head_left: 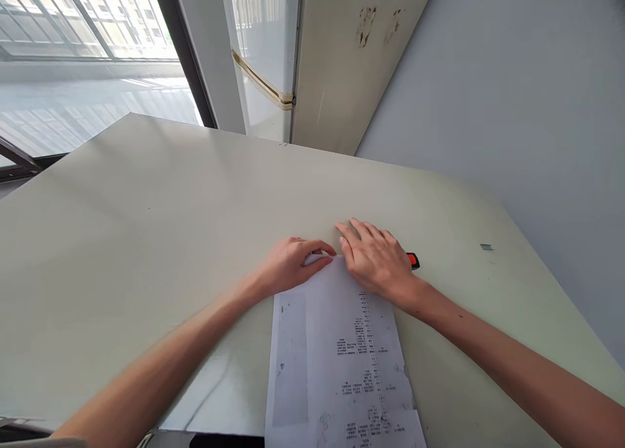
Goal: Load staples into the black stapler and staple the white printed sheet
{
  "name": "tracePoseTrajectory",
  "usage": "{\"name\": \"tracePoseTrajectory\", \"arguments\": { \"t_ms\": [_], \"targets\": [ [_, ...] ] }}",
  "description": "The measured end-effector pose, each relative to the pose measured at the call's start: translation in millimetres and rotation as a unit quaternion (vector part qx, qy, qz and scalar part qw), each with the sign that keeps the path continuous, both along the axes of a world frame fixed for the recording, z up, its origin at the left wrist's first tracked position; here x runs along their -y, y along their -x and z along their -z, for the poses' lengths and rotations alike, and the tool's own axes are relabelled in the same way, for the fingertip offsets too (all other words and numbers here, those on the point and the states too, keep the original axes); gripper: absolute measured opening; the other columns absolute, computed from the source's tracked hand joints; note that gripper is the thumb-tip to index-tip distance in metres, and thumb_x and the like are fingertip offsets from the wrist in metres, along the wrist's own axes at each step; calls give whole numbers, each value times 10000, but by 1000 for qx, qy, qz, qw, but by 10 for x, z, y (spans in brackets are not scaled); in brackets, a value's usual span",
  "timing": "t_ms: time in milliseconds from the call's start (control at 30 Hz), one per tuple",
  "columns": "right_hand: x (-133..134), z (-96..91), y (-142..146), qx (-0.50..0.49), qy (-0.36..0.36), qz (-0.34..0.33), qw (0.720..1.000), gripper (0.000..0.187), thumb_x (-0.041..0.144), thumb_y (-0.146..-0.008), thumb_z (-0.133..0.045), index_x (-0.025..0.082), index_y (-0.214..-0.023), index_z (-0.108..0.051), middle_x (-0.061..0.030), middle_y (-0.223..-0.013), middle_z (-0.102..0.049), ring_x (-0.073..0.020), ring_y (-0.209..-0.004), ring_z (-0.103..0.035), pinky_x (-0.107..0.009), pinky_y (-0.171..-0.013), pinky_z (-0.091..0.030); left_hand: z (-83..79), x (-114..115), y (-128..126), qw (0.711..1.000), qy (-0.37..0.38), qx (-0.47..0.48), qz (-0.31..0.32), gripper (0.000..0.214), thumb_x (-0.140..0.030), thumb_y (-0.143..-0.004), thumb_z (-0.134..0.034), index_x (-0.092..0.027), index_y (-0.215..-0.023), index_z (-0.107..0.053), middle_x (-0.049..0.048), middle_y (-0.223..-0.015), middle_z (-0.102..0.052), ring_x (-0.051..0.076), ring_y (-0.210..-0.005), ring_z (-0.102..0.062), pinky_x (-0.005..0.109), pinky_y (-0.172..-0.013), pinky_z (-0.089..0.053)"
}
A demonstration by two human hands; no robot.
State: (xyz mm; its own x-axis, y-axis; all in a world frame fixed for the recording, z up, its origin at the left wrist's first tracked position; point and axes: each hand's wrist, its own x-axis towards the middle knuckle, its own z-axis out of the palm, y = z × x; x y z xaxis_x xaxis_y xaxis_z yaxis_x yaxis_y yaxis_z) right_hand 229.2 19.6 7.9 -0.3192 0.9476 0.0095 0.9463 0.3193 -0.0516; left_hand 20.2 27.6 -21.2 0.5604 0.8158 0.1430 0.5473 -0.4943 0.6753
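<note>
Printed paper sheets [336, 370] lie on the table in front of me, running off the lower edge of the view. Thumb and fingers of my left hand [297, 262] pinch the far edge of the paper, where it curls up a little. My right hand [374, 256] rests flat on the far right corner, its fingers stretched out past the edge onto the table. A black and red object [413, 260] pokes out beside my right wrist; most of it is hidden by the hand, so its kind is unclear.
The pale table [170, 239] spreads wide on both sides. A small grey metal strip [487, 247], like staples, lies at the right. Beyond the far edge stands a refrigerator [342, 64] with a curved handle [261, 83]. A window [88, 31] is at the left, a wall at the right.
</note>
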Motion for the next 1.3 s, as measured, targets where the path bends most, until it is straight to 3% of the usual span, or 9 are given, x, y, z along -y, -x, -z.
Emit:
{"name": "tracePoseTrajectory", "arguments": {
  "t_ms": [200, 367, 467, 567, 700, 900, 1100, 1300],
  "targets": [
    [47, -107, -215, -234, 8, 29, 972, 403, 338, -1111, -315, 297, -1318, -659, -5, -1433, -671, -236, -1293, -638, -421, -1037, -523, -38, -16, 40, 1000, 16, 4, 14, 286, -369, -1051, -513, -247, -1185, -734, 2, -943, -788, 163, -787, -684, 293, -773, -475],
    [187, -3, -354, -311, -69, -16, 948, 364, 332, -1112, -340, 269, -1171, -694, -47, -1320, -706, -232, -1142, -691, -403, -945, -537, -85, -38, 182, 999, 9, -33, -4, 345, -431, -1052, -504, -246, -1266, -703, 10, -893, -738, 157, -745, -647, 277, -701, -444],
    [243, 137, -458, -333, -121, -19, 935, 365, 300, -1109, -340, 250, -1091, -701, -69, -1199, -742, -237, -1111, -694, -411, -933, -528, -123, -51, 256, 997, 1, -68, -29, 380, -510, -1040, -501, -233, -1148, -738, -23, -688, -628, 138, -592, -552, 271, -602, -383],
    [274, 264, -583, -359, -140, -14, 923, 392, 286, -1111, -323, 246, -1038, -706, -73, -1124, -750, -237, -1075, -696, -417, -924, -519, -165, -60, 311, 997, 8, -76, -31, 396, -530, -1033, -510, -223, -1011, -759, -36, -624, -604, 117, -528, -490, 266, -570, -358],
    [299, 320, -681, -426, -106, 6, 898, 419, 309, -1117, -329, 249, -968, -716, -58, -1056, -752, -223, -1015, -693, -386, -878, -516, -223, -66, 389, 998, 39, -48, -8, 386, -516, -1027, -542, -219, -966, -780, -15, -707, -701, 101, -534, -492, 255, -561, -369],
    [326, 263, -686, -502, -26, 45, 864, 415, 382, -1115, -375, 251, -930, -722, -35, -986, -753, -208, -898, -683, -353, -828, -510, -316, -78, 503, 992, 122, -13, -22, 359, -523, -993, -602, -225, -963, -801, -4, -768, -747, 93, -546, -490, 229, -517, -369],
    [335, 237, -689, -504, -8, 51, 862, 420, 401, -1116, -373, 252, -924, -715, -35, -956, -739, -207, -879, -667, -348, -814, -505, -390, -156, 644, 977, 211, -6, -26, 366, -543, -966, -633, -222, -941, -806, 16, -775, -748, 109, -582, -553, 209, -491, -390],
    [320, 236, -696, -496, -11, 52, 867, 421, 399, -1115, -368, 255, -935, -720, -36, -936, -735, -210, -874, -665, -359, -803, -509, -423, -185, 729, 972, 231, 23, -28, 345, -521, -949, -658, -210, -918, -805, 30, -744, -729, 119, -588, -577, 201, -480, -412]
  ]
}}
